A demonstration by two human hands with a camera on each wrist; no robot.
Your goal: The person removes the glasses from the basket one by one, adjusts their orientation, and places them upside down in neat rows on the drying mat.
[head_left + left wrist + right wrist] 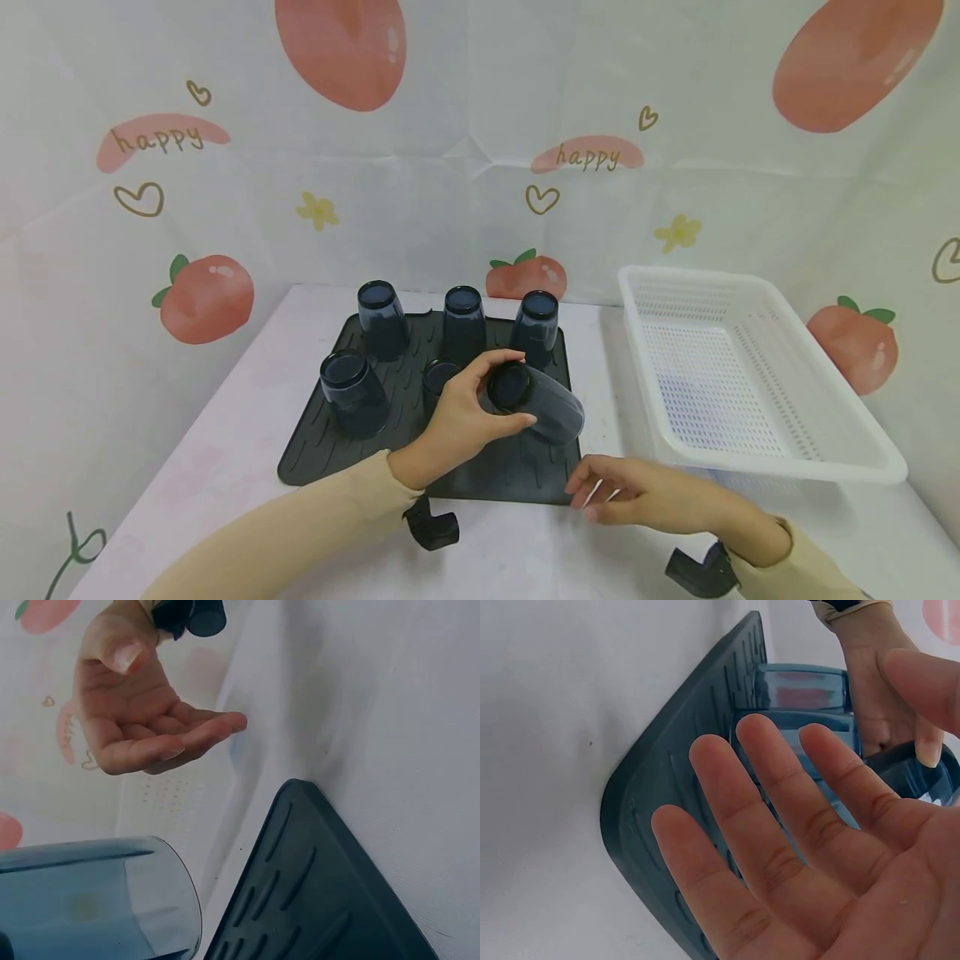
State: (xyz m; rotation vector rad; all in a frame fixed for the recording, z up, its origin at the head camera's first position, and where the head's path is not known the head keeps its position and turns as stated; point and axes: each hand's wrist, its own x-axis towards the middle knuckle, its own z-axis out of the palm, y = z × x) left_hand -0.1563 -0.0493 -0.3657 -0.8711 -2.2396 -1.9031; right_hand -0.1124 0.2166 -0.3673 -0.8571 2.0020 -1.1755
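In the head view my left hand (468, 412) grips a dark blue drinking glass (557, 408) near its base, tilted with its mouth towards the lower right. The same glass (105, 900) shows its clear rim in the left wrist view. Beneath it lies a black ridged drying mat (502, 479). Several more glasses (356, 396) stand upside down on the mat, one partly hidden behind my left hand. My right hand (637, 496) hovers at the mat's near right corner, holding nothing; its fingers look spread and relaxed in the right wrist view.
A white perforated plastic basket (765, 462) stands on the right of the white table (360, 554). A white cloth backdrop (420, 192) printed with peaches rises behind the table. Each wrist carries a black camera mount (433, 527).
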